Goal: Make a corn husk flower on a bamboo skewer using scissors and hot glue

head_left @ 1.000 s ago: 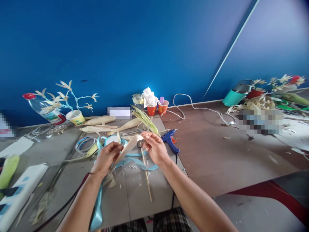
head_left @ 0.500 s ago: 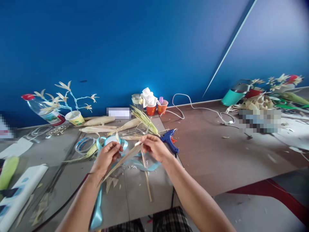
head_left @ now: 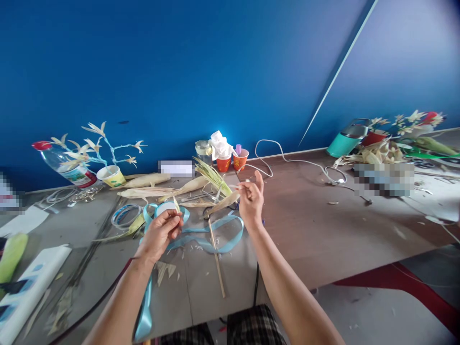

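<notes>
My right hand (head_left: 250, 201) is raised over the table, thumb and forefinger pinched on the end of a pale corn husk strip (head_left: 223, 203) that hangs down to the left; its other fingers stand up. My left hand (head_left: 160, 234) is closed, pinching a small bit of husk, just in front of a roll of light blue ribbon (head_left: 166, 209). Loose blue ribbon (head_left: 215, 238) loops on the grey table (head_left: 201, 287) between my hands. A thin wooden stick (head_left: 217, 261) lies beside it. The blue glue gun seen earlier is hidden behind my right hand.
Corn cobs in husk (head_left: 147, 180) and green husk leaves (head_left: 212, 176) lie behind. A plastic bottle (head_left: 66, 166), a yellow cup with a husk-flower branch (head_left: 112, 174), red paper cups (head_left: 233, 160) and a white cable (head_left: 294, 162) line the blue wall. Husk flowers and a teal container (head_left: 347, 139) sit far right.
My right hand has pulled away up and to the right, taking a husk strip with it. My left hand stayed put with only a small piece.
</notes>
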